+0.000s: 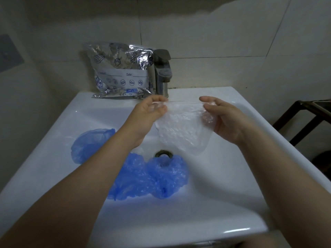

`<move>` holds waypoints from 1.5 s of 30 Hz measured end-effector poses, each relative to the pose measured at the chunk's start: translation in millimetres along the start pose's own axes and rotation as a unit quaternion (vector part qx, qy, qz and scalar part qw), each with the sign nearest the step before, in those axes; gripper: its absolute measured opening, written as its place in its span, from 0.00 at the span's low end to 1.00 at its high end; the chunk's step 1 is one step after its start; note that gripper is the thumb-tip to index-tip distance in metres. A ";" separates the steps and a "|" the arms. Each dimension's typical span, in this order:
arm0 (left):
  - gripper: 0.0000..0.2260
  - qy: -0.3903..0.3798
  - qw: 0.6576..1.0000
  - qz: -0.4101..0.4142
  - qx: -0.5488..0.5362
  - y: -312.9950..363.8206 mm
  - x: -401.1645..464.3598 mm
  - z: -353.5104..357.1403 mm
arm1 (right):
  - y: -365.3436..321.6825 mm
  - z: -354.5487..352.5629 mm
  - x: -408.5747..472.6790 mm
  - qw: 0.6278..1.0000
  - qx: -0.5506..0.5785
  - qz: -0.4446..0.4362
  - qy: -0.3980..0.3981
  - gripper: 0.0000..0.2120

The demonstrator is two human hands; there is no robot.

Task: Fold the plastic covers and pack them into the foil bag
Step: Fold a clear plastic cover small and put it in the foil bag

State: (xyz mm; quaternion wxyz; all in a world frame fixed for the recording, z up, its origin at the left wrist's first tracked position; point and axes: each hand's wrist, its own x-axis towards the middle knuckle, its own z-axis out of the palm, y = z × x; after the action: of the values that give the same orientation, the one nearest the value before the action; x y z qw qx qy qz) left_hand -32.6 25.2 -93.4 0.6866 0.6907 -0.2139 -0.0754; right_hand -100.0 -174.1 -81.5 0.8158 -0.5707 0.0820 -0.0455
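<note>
Head view: both hands hold one clear plastic cover [182, 126] stretched between them above the sink basin [223, 176]. Left hand [148, 113] pinches its left top edge, right hand [220, 119] grips the right edge with fingers curled round bunched film; hands apart, cover hanging slack below them, over the drain [163, 154]. Step in hand looks like the first fold of this cover, spread but not yet doubled. Next move likely calls for bringing the two hands together so the edges meet, keeping the thin film from slipping or ballooning. Three blue covers wait in the basin: one on the left slope [91, 144], two crumpled, touching, just by the drain [132, 176] [168, 178]. Foil bag [121, 70] stands on the sink's back ledge, leaning by the faucet [163, 72], well apart from the hands; can't tell if its mouth is open.
</note>
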 end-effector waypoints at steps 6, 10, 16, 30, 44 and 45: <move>0.18 -0.021 0.999 -0.004 -0.038 7.8 -5.6 8.0 | 6.1 5.3 0.7 0.999 0.050 0.014 -0.008 0.18; 0.14 0.011 0.998 -0.057 -0.022 13.1 -6.3 9.5 | 11.0 13.2 0.3 0.997 -0.068 -0.005 0.024 0.17; 0.09 0.041 0.997 -0.041 0.041 5.0 -7.0 8.9 | 18.8 15.5 -2.1 0.980 -0.190 -0.051 -0.008 0.07; 0.05 -0.015 0.980 0.035 0.193 4.1 -3.2 2.0 | 7.0 1.1 -0.6 0.923 -0.365 -0.123 0.020 0.05; 0.16 -0.004 0.996 -0.002 0.084 8.6 -5.9 4.9 | 4.6 0.9 0.2 0.969 -0.219 -0.101 -0.042 0.16; 0.13 0.016 0.997 -0.025 0.075 6.7 -5.4 8.2 | 7.1 3.4 1.1 0.965 -0.243 -0.096 -0.031 0.16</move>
State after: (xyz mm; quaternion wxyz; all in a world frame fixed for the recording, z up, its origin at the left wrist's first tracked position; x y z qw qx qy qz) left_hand -42.0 20.1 -88.2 0.6344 0.7462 -0.1908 -0.0654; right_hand -98.4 -168.6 -87.1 0.6466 -0.7580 0.0099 -0.0850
